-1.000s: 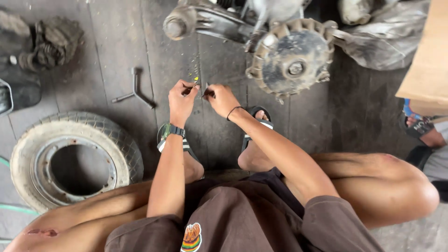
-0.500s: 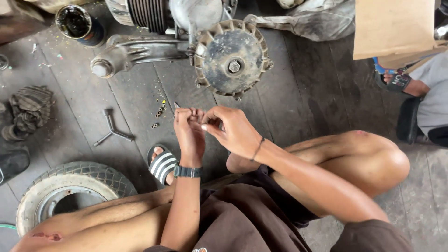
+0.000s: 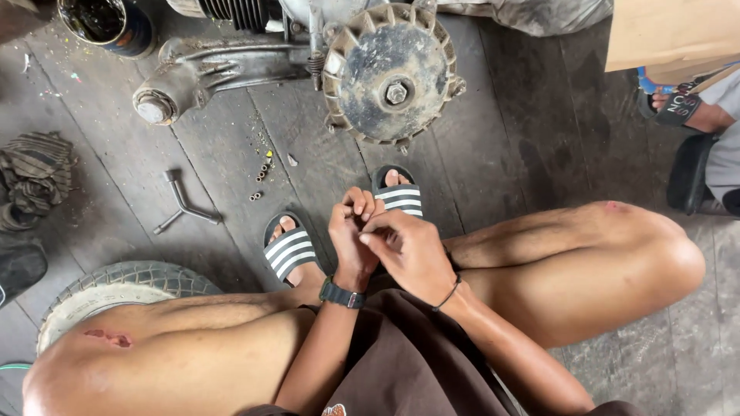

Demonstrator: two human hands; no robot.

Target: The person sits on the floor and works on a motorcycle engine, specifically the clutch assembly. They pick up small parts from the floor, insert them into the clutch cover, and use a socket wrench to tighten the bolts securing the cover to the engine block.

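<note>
I squat on a dark wooden floor, both hands drawn together above my feet. My left hand [image 3: 353, 235], with a dark watch on its wrist, is closed around something small that its fingers hide. Pressed against it, my right hand [image 3: 407, 250] pinches at the same spot with its fingertips; a thin black band circles that wrist. What lies between the fingers is too small to make out. Ahead of my striped black sandals [image 3: 287, 248] lies a dirty engine with a round finned flywheel cover [image 3: 389, 73].
Several small nuts and bits [image 3: 262, 173] lie on the floor near an L-shaped wrench [image 3: 181, 204]. A small tyre [image 3: 116, 289] sits by my left knee, a rag [image 3: 35, 181] at far left, a dark tin [image 3: 108, 23] top left. Another person's sandalled foot [image 3: 682, 108] is at right.
My hands have pulled back from the floor near the loose small parts to just over my feet, still together. The view has swung so the engine sits further left.
</note>
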